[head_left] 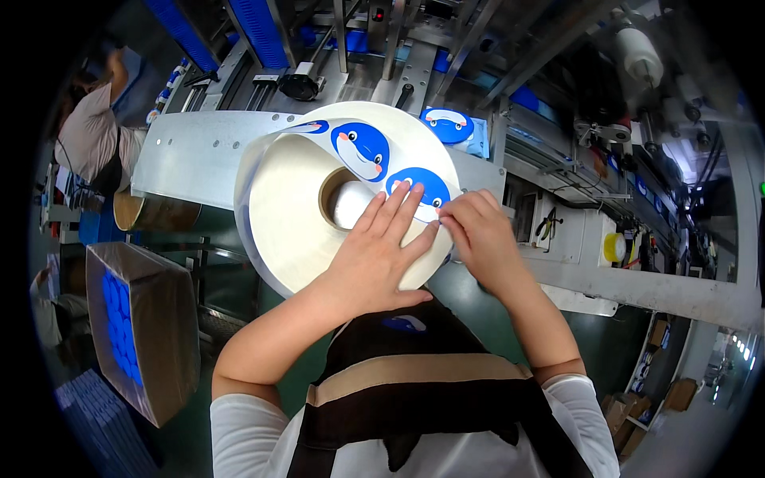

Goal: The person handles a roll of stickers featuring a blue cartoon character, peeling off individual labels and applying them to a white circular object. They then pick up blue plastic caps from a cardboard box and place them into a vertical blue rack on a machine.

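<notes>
A large white roll of labels [295,211] with a brown cardboard core [328,195] lies in front of me. Its loose strip curls over the top and carries blue cartoon-whale labels [362,151]. My left hand [385,251] rests on the roll, fingers stretched and apart, the tips on the lowest whale label [418,187]. At that label's lower right edge, my right hand [482,235] pinches the label between thumb and forefinger. The two hands nearly touch there.
Under the roll runs a metal plate [191,151] of a machine. A blue whale-printed packet [454,131] lies behind it. To the left stands a carton [163,334] of blue packs; another person [92,131] is beyond. Pliers [547,227] and yellow tape [613,247] are at right.
</notes>
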Demonstrator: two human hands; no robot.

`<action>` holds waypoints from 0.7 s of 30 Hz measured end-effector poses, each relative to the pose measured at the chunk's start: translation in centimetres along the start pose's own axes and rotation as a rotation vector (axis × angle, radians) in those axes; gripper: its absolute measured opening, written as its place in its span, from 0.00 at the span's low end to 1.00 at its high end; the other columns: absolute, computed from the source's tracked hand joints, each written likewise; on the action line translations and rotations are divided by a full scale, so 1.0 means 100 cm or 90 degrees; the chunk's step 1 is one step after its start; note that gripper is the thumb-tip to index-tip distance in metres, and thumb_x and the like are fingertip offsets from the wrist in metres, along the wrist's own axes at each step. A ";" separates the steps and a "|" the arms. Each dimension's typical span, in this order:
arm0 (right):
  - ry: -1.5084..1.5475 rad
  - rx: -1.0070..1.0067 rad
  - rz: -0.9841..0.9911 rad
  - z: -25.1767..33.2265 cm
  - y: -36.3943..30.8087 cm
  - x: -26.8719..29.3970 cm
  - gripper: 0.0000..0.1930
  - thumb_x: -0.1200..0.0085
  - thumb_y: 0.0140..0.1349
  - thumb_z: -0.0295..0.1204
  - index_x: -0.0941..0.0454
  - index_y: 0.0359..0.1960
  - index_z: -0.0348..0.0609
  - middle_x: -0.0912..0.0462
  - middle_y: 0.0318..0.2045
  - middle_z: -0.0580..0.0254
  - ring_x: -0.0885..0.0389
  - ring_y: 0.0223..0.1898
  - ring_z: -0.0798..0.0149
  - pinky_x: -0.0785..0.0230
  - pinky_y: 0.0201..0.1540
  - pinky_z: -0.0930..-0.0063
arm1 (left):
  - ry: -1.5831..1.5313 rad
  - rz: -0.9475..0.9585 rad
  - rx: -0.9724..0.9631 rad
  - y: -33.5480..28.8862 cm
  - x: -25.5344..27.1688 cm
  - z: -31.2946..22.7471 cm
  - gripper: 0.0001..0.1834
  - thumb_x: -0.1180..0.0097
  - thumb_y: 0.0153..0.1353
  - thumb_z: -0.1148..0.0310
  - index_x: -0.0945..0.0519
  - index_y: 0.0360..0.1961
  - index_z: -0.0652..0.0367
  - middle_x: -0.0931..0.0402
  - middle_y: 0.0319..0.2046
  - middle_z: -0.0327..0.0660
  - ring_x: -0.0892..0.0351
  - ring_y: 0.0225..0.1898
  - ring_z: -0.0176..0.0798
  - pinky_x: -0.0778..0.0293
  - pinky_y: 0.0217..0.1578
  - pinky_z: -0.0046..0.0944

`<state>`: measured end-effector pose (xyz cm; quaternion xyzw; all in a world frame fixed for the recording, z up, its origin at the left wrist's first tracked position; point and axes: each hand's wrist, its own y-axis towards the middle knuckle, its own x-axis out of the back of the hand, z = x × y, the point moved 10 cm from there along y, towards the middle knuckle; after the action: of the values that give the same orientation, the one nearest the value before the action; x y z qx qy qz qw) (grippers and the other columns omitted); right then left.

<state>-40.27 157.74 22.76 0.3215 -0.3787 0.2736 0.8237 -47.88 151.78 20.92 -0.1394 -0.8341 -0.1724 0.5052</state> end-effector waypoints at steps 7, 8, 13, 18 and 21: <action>-0.006 -0.081 -0.028 -0.012 -0.003 0.016 0.04 0.44 0.55 0.22 0.23 0.32 0.39 0.23 0.31 0.56 0.26 0.37 0.52 0.32 0.41 0.63 | -0.010 -0.007 0.001 -0.001 0.000 0.001 0.41 0.35 0.45 0.46 0.31 0.58 0.57 0.51 0.66 0.63 0.56 0.70 0.62 0.55 0.66 0.55; -0.011 -0.120 -0.051 -0.019 -0.006 0.022 0.04 0.44 0.54 0.23 0.23 0.32 0.39 0.23 0.31 0.56 0.26 0.38 0.52 0.32 0.41 0.63 | -0.012 -0.010 -0.001 -0.001 0.000 0.001 0.41 0.35 0.45 0.46 0.31 0.58 0.57 0.51 0.66 0.63 0.56 0.70 0.62 0.55 0.66 0.55; 0.008 -0.138 -0.049 -0.017 -0.002 0.024 0.03 0.45 0.55 0.23 0.24 0.31 0.39 0.23 0.30 0.56 0.26 0.37 0.51 0.32 0.40 0.62 | -0.006 -0.007 0.001 0.000 0.000 0.001 0.42 0.35 0.44 0.46 0.31 0.58 0.56 0.51 0.66 0.63 0.56 0.70 0.62 0.55 0.66 0.55; -0.030 -0.114 -0.013 -0.015 -0.001 0.008 0.03 0.45 0.55 0.22 0.24 0.32 0.39 0.23 0.30 0.55 0.26 0.36 0.50 0.33 0.40 0.61 | -0.007 -0.008 0.001 0.000 -0.001 0.001 0.41 0.34 0.44 0.47 0.30 0.58 0.56 0.51 0.66 0.62 0.56 0.70 0.61 0.55 0.66 0.55; -0.013 -0.145 -0.028 -0.018 -0.005 0.020 0.03 0.45 0.55 0.22 0.24 0.32 0.39 0.23 0.30 0.55 0.26 0.36 0.50 0.33 0.39 0.61 | -0.011 -0.010 0.006 -0.001 0.000 0.003 0.41 0.35 0.44 0.47 0.30 0.58 0.56 0.51 0.66 0.63 0.56 0.70 0.61 0.55 0.67 0.55</action>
<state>-38.02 159.18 23.27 0.2370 -0.4085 0.2073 0.8567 -48.13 151.76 20.74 -0.1322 -0.8402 -0.1715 0.4971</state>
